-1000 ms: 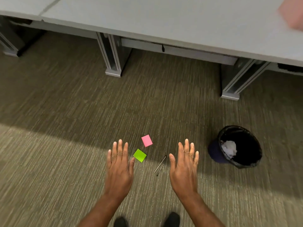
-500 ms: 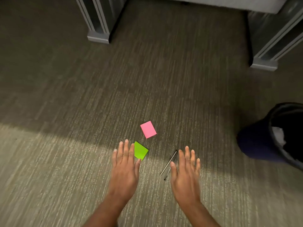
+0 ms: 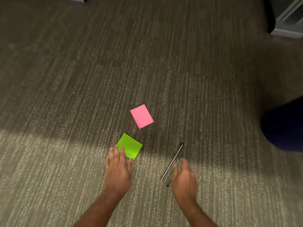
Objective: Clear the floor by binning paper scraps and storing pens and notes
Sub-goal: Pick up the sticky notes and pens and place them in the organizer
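A green sticky note pad [image 3: 131,146] lies on the carpet, with a pink one [image 3: 141,118] just beyond it. Two thin pens [image 3: 174,159] lie side by side to the right, slanting up to the right. My left hand [image 3: 118,167] is flat, fingers apart, its fingertips over the green pad's near edge. My right hand [image 3: 184,177] is blurred, fingers spread, right at the pens' lower ends; it holds nothing.
The dark blue side of the bin [image 3: 285,126] shows at the right edge. A grey desk leg foot [image 3: 287,32] stands at the top right. Grey striped carpet [image 3: 65,95] covers the rest.
The view has dropped closer to the floor; the desk and most of the bin have left the frame. Both hands have moved forward, the left onto the green pad, the right to the pens.
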`<action>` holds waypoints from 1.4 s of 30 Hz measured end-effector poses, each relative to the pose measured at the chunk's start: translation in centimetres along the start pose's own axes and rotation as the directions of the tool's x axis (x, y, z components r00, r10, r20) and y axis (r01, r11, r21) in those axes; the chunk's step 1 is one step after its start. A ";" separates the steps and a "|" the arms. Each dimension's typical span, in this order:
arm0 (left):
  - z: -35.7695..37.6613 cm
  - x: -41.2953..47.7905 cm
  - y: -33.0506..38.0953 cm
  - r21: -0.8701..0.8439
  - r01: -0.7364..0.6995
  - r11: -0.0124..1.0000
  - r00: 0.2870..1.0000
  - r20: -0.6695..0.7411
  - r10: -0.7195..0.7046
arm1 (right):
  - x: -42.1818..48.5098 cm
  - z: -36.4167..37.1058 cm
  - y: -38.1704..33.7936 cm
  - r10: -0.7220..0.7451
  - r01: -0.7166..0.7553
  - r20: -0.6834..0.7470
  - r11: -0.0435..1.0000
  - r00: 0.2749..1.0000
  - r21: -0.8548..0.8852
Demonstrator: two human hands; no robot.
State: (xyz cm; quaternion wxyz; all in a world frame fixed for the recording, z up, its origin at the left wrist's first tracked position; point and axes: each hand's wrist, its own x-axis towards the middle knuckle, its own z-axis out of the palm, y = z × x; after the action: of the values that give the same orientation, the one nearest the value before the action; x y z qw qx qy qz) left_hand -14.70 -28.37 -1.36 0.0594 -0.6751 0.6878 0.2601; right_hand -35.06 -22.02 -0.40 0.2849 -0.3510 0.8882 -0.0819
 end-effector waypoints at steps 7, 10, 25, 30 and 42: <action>1.8 2.2 -0.8 0.001 0.068 0.998 0.993 0.098 -0.068 | 2.5 2.6 -0.1 0.267 -0.250 -0.042 0.938 0.963 0.240; 1.8 3.0 0.0 0.000 0.115 0.993 0.993 -0.011 -0.115 | 3.7 3.0 -0.6 0.317 -0.298 -0.042 0.924 0.948 0.241; -0.4 8.8 1.2 -0.156 0.449 0.880 0.891 0.011 -0.453 | 6.4 3.1 -3.2 0.155 -0.156 0.021 0.968 0.988 0.196; -0.7 9.4 0.2 -0.221 0.415 0.882 0.908 0.048 -0.415 | 9.1 3.1 -6.4 -0.052 0.045 0.017 0.961 0.999 0.271; -2.6 15.9 5.3 -0.936 0.213 0.280 0.922 0.097 -0.375 | 14.9 3.8 -11.4 -0.285 0.264 -0.037 0.821 0.958 0.506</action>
State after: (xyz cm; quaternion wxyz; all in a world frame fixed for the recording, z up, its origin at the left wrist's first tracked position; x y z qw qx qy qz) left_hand -20.34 -44.01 -4.55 -0.3389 -0.7170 0.2795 0.5412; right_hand -35.13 -40.22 -6.24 0.3701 -0.3897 0.7696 -0.3448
